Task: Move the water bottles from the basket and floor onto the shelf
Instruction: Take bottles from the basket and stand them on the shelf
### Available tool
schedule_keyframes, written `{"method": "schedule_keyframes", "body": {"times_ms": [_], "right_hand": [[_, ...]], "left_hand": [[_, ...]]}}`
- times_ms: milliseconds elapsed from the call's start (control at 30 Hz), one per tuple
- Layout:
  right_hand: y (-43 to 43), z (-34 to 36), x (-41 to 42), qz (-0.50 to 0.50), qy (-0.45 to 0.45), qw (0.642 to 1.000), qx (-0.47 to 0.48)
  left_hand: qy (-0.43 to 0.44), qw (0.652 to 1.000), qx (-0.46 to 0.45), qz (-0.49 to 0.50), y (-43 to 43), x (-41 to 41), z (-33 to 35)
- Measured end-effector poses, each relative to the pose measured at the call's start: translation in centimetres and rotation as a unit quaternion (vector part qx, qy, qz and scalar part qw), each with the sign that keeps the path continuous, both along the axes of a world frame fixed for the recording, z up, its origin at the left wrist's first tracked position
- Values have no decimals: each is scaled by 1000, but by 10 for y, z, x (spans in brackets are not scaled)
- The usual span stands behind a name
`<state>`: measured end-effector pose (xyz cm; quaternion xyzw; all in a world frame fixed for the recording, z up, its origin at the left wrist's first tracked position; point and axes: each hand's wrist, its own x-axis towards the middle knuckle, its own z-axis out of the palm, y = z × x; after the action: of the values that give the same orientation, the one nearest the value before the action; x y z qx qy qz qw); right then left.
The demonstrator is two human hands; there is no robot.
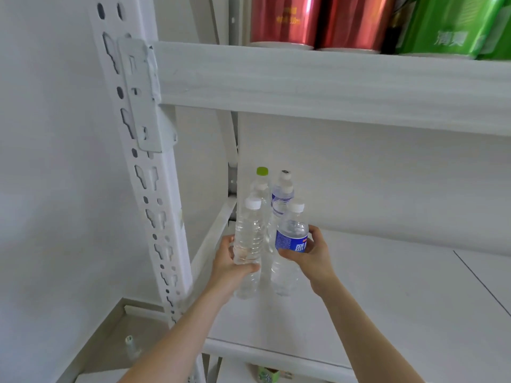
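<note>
Behind held bottles [249, 239]: two bottles [276, 194] block shelf [387, 299].

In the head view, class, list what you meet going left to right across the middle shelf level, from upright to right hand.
Upright → left hand → clear bottle → blue-label bottle → right hand.

Clear glossy plastic bottles [248, 239] on a matt white, seemingly painted-metal shelf [387, 299]
</note>
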<state>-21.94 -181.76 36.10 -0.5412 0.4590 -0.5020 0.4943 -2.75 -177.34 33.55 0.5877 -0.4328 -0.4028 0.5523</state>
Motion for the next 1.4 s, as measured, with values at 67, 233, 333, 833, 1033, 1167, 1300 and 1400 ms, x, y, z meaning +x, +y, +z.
{"method": "schedule_keyframes", "body": {"times_ms": [67,233,333,833,1033,1167,1300,1400], "right_hand": [[-11,-6,5,-8,2,1000,6],[-30,-16,12,-9,1,1000,8],[-37,-16,15,-4,8,1000,-1],[-53,-21,15,-1,-6,1000,-19],[-59,-22,19,5,-1,1000,-22],[-59,-23,18,5,2,1000,-19],[-55,-22,18,-1,24,999,-23],[-51,-21,18,-5,47,998,-29]], "left_hand": [[5,1000,5,7,-10,1,-7],[16,1000,13,10,-28,5,-18],[22,1000,10,4,-36,6,-18],[20,1000,3,-16,-70,7,-23],[29,999,2,-28,-77,8,-23],[25,999,0,-35,-81,7,-23],[28,999,11,-35,-80,8,-25],[21,999,14,-37,-78,10,-28]]}}
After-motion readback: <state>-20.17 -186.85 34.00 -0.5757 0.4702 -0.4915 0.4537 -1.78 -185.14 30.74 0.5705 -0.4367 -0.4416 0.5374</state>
